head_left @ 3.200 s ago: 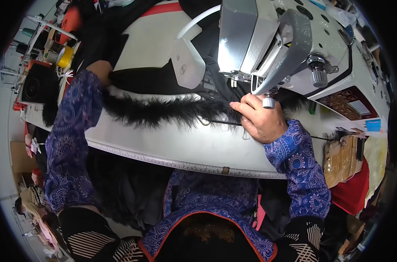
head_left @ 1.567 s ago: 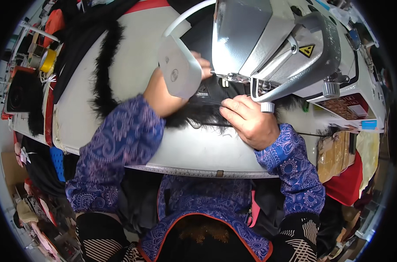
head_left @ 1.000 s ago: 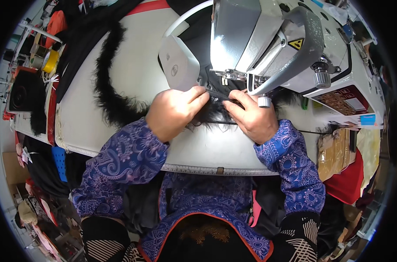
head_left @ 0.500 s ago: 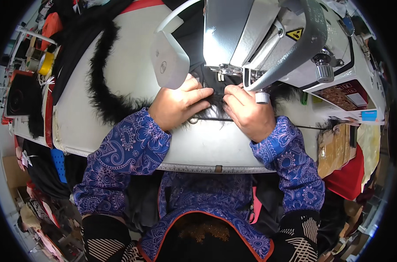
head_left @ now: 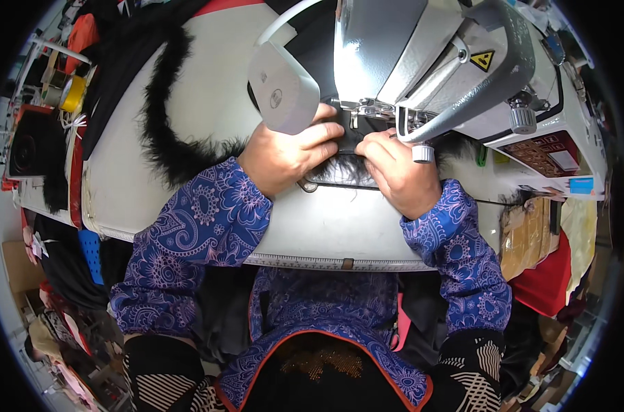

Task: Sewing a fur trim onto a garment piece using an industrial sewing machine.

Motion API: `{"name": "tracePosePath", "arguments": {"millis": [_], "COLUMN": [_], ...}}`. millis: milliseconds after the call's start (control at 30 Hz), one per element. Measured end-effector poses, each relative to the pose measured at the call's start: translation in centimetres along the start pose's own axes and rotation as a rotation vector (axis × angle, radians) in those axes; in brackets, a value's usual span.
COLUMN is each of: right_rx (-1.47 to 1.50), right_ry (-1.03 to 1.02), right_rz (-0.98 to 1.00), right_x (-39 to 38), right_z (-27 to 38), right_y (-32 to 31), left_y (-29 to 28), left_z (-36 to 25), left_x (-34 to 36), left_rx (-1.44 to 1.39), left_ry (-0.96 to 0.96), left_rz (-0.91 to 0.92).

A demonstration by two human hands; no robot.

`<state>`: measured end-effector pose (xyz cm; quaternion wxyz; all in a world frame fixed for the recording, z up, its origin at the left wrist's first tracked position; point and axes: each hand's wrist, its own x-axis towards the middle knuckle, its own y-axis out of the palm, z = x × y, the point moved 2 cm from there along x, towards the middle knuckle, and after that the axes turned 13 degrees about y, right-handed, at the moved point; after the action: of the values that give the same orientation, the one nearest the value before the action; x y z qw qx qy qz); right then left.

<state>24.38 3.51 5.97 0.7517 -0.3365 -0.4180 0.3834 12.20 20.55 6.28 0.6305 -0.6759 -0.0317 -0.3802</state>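
Note:
Black fabric [head_left: 347,142] lies under the presser foot [head_left: 354,121] of a white and grey sewing machine [head_left: 422,51]. My left hand [head_left: 288,156] is at the fabric's left edge, its fingertips bent down onto the cloth beside the foot. With fingers bunched together, my right hand [head_left: 402,175] pinches the fabric's right side, just in front of the needle area. A long strip of black fluffy trim [head_left: 162,130] curves over the table from the far left and runs in under my left hand. Dark fur tufts stick out between my hands, and the white lamp head partly covers my left fingers.
The lamp head [head_left: 284,89] hangs close over my left hand. A ruler tape [head_left: 312,261] follows the table's front edge. Yellow tape [head_left: 72,94] and dark cloth sit at the left. At the right are the control panel [head_left: 549,152] and a tape-wrapped package [head_left: 528,226].
My left fingers have slid farther forward beside the presser foot, and more smooth black fabric shows between my hands. The whole view has shifted a little, so the machine appears farther right.

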Motion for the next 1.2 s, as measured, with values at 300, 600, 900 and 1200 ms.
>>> {"name": "tracePosePath", "arguments": {"millis": [300, 600, 900, 1200], "right_rx": [-0.042, 0.030, 0.221, 0.008], "right_ry": [-0.104, 0.045, 0.237, 0.099], "right_rz": [0.011, -0.025, -0.046, -0.042], "right_x": [-0.1, 1.1, 1.7, 1.0], "right_z": [-0.4, -2.4, -2.8, -3.6], "right_y": [-0.3, 0.2, 0.7, 1.2], "left_y": [1.2, 1.4, 1.5, 1.7], "left_z": [0.9, 2.1, 2.2, 2.4], "left_x": [-1.2, 0.3, 0.4, 0.0], "left_rx": [-0.262, -0.190, -0.284, -0.213], "left_ry": [-0.044, -0.095, -0.166, -0.148], "left_rz": [-0.026, -0.060, -0.057, -0.100]}}
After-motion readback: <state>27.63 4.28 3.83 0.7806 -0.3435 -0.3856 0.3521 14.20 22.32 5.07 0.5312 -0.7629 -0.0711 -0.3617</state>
